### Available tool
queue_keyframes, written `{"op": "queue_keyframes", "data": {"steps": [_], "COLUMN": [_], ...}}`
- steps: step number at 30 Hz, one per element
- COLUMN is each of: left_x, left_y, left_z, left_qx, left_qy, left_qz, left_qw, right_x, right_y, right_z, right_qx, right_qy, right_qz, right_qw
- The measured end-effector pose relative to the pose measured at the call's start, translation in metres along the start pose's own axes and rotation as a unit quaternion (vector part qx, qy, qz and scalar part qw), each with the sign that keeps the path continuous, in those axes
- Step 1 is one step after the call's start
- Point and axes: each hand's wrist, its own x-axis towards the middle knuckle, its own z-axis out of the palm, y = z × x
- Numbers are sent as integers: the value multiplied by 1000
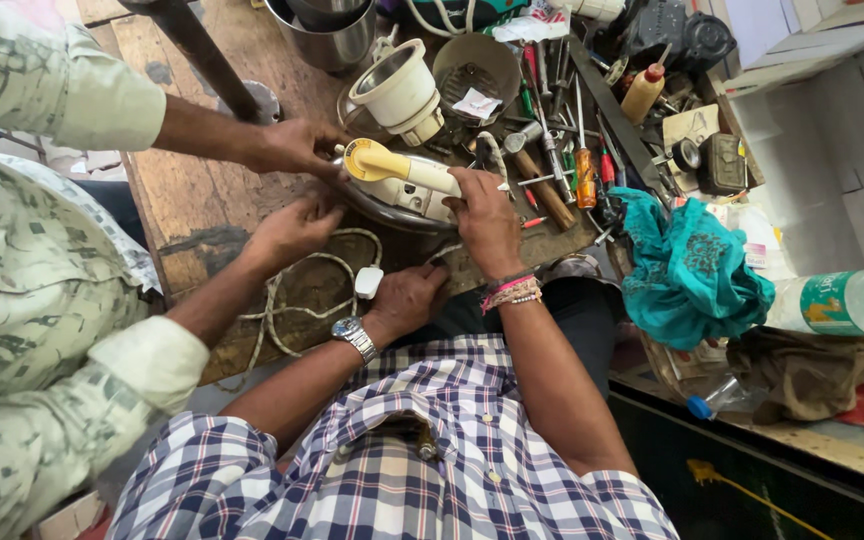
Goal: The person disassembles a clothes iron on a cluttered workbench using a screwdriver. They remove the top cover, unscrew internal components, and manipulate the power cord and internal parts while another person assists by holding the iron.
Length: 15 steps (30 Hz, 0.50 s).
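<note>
At a cluttered workbench point(192, 215), the person's right hand point(484, 222) grips a cream and yellow appliance point(402, 178) lying on it, while the left hand point(404, 298), fingers curled, holds its white plug point(368, 282).

An iron point(402, 180) is set on the desk point(192, 215), with a cord point(292, 300) and plug point(368, 282) before it. A jar point(400, 92) is placed behind it, tools point(562, 150) to its right, a cloth point(687, 270) farther right.
</note>
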Motion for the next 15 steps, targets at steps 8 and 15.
{"op": "queue_keyframes", "data": {"steps": [8,15], "left_x": [0,1], "left_y": [-1,-1], "left_z": [0,-1], "left_qx": [3,10], "left_qy": [8,6], "left_qz": [9,8], "left_qw": [1000,1000], "right_x": [1,3], "right_y": [-4,-11], "right_z": [0,-5], "right_qx": [-15,-38], "right_qy": [-5,-31], "right_qz": [2,18], "right_qw": [1000,999]}}
